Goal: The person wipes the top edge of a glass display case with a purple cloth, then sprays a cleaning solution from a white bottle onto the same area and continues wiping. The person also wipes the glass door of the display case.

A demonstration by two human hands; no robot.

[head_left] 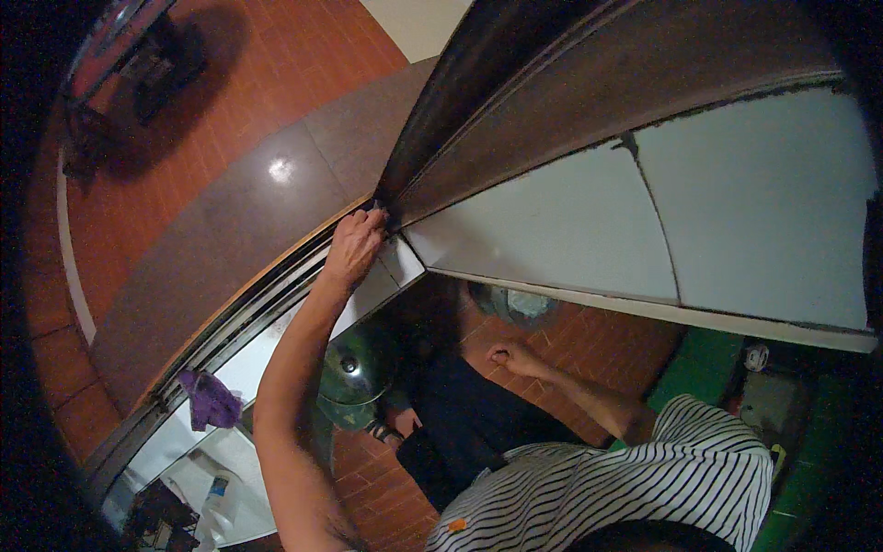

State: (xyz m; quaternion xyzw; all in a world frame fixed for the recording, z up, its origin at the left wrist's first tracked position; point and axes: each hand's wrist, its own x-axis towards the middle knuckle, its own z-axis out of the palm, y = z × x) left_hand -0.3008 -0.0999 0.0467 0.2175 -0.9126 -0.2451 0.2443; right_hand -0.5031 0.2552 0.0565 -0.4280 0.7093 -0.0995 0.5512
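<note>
My left hand [357, 238] reaches to the corner where the metal sliding-window track [276, 283] meets a dark upright frame [421, 152]. Its fingers are bent together at the track's end; whether something small is pinched in them is hidden. White tiles [379, 290] line the inner sill under that hand. Further along the track, a crumpled purple cloth [210, 400] hangs over the sill. My right hand [510, 359] is held low beside my dark clothing, fingers curled in, with nothing visible in it.
White wall tiles [552, 234] run along the right. Below stand a round metal lid with a knob [352, 364] and a shiny metal vessel [528, 303]. A plastic bottle [217, 493] is at lower left. Outside lies a brown tiled ledge [276, 186] above reddish floor.
</note>
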